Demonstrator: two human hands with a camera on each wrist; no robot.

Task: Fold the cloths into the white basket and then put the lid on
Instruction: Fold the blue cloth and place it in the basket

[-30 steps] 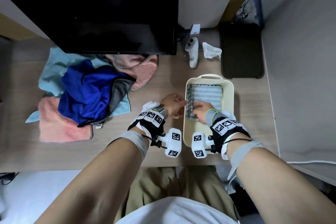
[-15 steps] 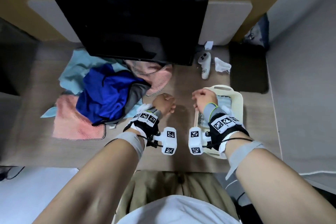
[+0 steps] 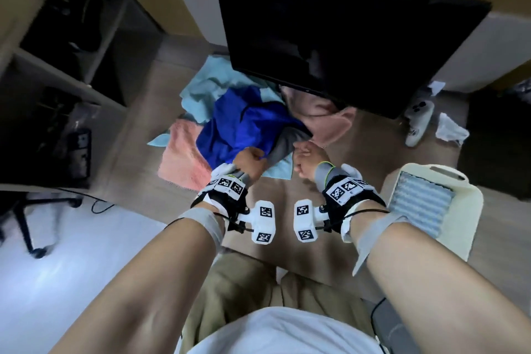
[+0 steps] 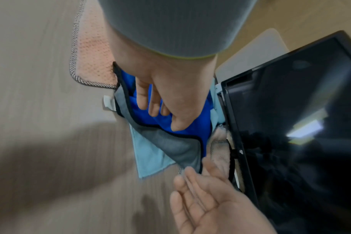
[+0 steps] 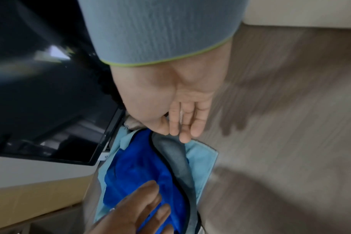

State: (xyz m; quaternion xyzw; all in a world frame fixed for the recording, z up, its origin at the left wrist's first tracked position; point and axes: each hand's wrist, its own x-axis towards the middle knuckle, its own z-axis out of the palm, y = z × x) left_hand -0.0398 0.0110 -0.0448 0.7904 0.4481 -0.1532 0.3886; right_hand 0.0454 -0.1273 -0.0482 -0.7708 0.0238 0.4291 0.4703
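Reaching into the heap of cloths at the centre of the head view, the left hand (image 3: pixel 249 158) lies on the bright blue microfibre cloth (image 3: pixel 238 126); in the left wrist view its fingers (image 4: pixel 153 101) are extended and press down on the blue fabric, with no fold of it visibly pinched. The right hand (image 3: pixel 309 162), just right of the heap, is released: in the right wrist view its fingers (image 5: pixel 187 121) hang relaxed and together, their tips just above the grey cloth with black edging (image 5: pixel 176 152), and contact cannot be confirmed. The grey cloth emerges from under the blue one at the heap's lower right edge. Beneath both lies a pale blue cloth (image 3: pixel 207 86), whose corner shows at the lower right of the heap. A salmon-pink textured cloth (image 3: pixel 181 158) lies at the lower left of the heap, and a second pink cloth (image 3: pixel 327 121) at its upper right, partly under the black monitor (image 3: pixel 344 31) that fills the upper centre of the frame.

The white plastic basket (image 3: pixel 471 210) stands on the wood-grain tabletop (image 3: pixel 359 146) at the right edge of the head view, well apart from the heap, beside the right forearm. A folded pale grey-blue ribbed cloth (image 3: pixel 421 205) lies inside it. No lid covers the basket. A white handheld controller (image 3: pixel 418 123) and a crumpled white tissue (image 3: pixel 451 129) lie on the tabletop at upper right, near the monitor's lower corner. The picture is motion-blurred throughout.
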